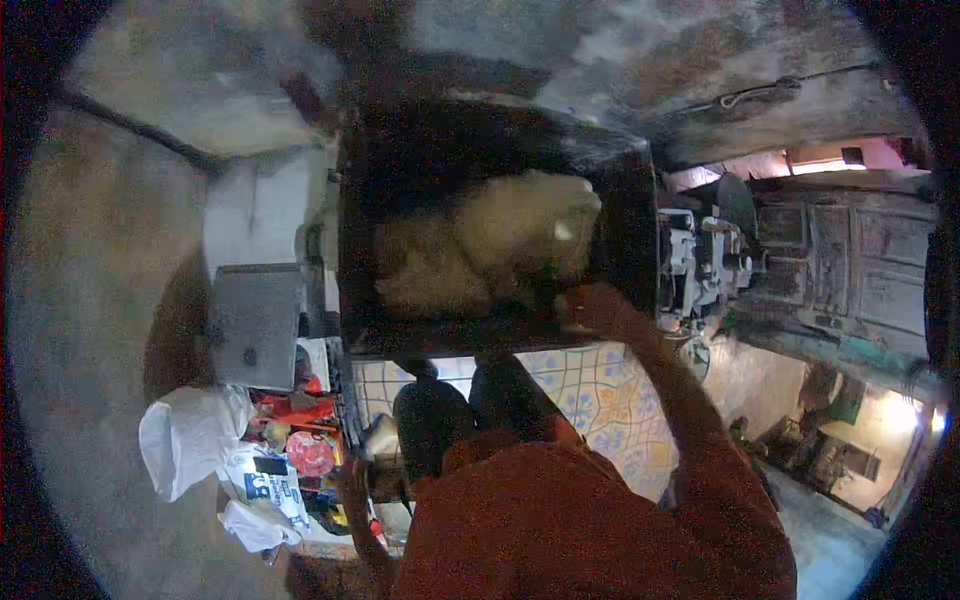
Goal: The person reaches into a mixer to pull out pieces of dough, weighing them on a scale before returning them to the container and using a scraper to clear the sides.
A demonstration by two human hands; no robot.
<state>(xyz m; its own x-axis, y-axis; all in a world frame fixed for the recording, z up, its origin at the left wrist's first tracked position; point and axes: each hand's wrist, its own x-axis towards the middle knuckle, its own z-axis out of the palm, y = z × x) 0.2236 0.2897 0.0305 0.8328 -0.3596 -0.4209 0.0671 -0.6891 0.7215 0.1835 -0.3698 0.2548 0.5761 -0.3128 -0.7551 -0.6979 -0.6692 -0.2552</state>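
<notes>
My right hand [592,308] is at the front edge of a big dark box-like compartment [450,338], near its right end. Its fingers look curled; whatever they hold, if anything, is lost in the dark. Inside the compartment lies a pale, bulky bundle [520,225], like cloth or a sack, blurred and dim, just behind that hand. Low on the left, my left hand [352,487] hangs beside a cluttered pile with red items [300,410] and a round pinkish-red object [311,453]. Shadow and blur hide the left fingers.
A white plastic bag [190,440] and a printed white bag [265,485] stand at left, below a grey panel [256,325]. Patterned floor tiles [610,400] lie around my legs. Metal equipment [700,255] and a panelled door [850,250] are at right.
</notes>
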